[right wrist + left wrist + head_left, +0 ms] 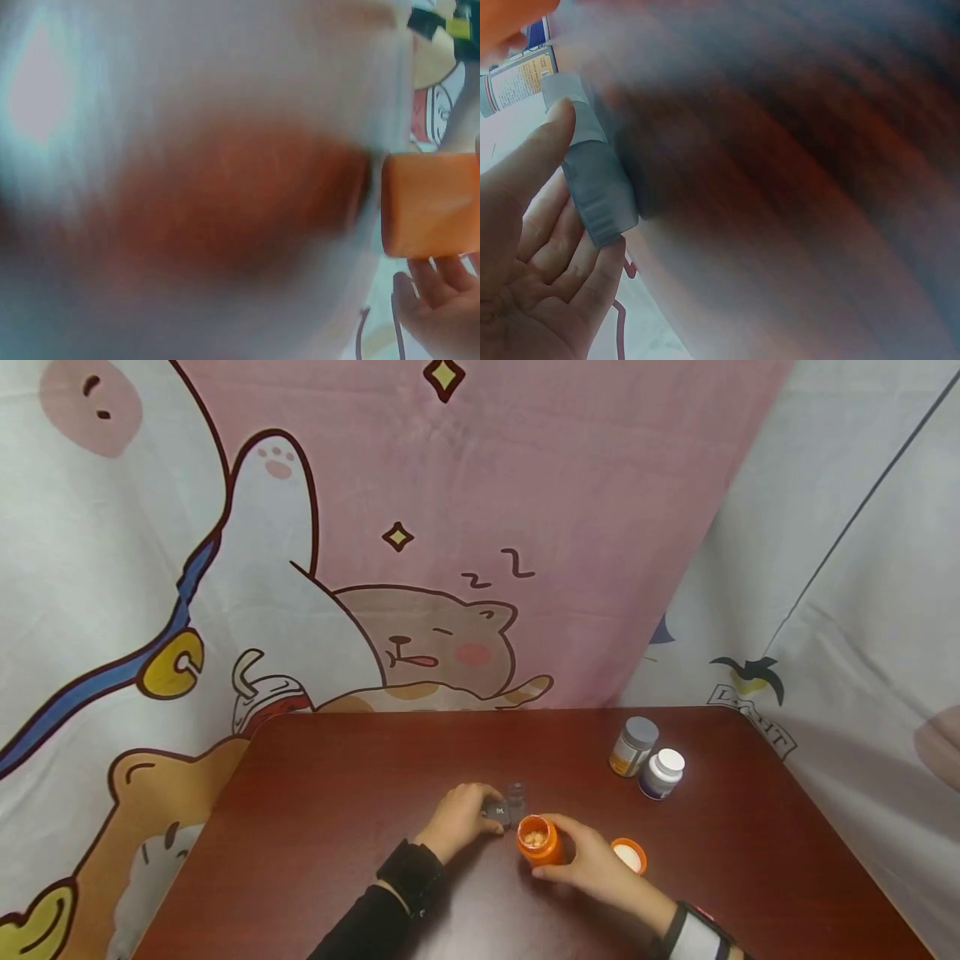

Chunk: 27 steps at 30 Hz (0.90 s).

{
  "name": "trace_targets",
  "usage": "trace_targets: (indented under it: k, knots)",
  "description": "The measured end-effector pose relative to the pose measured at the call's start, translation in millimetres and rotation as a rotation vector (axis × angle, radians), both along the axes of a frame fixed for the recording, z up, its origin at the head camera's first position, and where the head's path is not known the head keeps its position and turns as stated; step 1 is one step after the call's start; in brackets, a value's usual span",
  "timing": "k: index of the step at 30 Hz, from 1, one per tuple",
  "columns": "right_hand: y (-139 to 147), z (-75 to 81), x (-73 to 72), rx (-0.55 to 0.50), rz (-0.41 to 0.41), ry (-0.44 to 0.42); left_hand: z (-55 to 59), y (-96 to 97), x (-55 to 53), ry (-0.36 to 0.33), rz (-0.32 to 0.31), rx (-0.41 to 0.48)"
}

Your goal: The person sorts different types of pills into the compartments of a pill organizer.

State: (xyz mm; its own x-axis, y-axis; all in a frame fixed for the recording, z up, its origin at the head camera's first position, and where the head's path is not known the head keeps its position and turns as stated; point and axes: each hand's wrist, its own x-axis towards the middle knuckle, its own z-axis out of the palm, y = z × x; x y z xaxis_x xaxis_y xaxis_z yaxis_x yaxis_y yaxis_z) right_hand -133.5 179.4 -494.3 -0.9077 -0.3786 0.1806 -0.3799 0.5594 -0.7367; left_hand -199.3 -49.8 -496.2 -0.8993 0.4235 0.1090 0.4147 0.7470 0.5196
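My left hand (459, 818) pinches a small grey translucent pill organizer (498, 812) between thumb and fingers. One of its lids (516, 792) stands raised, and there is lettering on a lid, too small to read. In the left wrist view the thumb lies along one side of the organizer (600, 187). My right hand (588, 860) grips an orange pill bottle (543, 853) just right of the organizer. The bottle is uncapped, with pale tablets (535, 838) visible inside. Its orange wall (429, 206) shows in the right wrist view.
An orange cap (628, 857) with a white inside lies on the table, close to the right wrist. Farther back on the right stand a grey-lidded bottle (633, 747) and a white-capped bottle (662, 774). Behind the dark red table (360, 760) hangs a printed cloth (585, 527).
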Motion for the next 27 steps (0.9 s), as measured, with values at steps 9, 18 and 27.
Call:
trace_targets:
  k: [9, 18, 27]
  knots:
    - [15.3, 13.2, -33.9, 0.206, -0.12, 0.176, 0.0, -0.5, -0.6, -0.002, 0.006, 0.011]
    - [10.5, 15.0, -45.5, 0.529, -0.078, 0.349, 2.6, 0.2, 0.5, -0.005, -0.003, 0.012]
    - [1.3, 17.8, -43.9, 0.65, -0.077, 0.437, 1.5, -0.3, 0.8, -0.019, 0.001, 0.028]
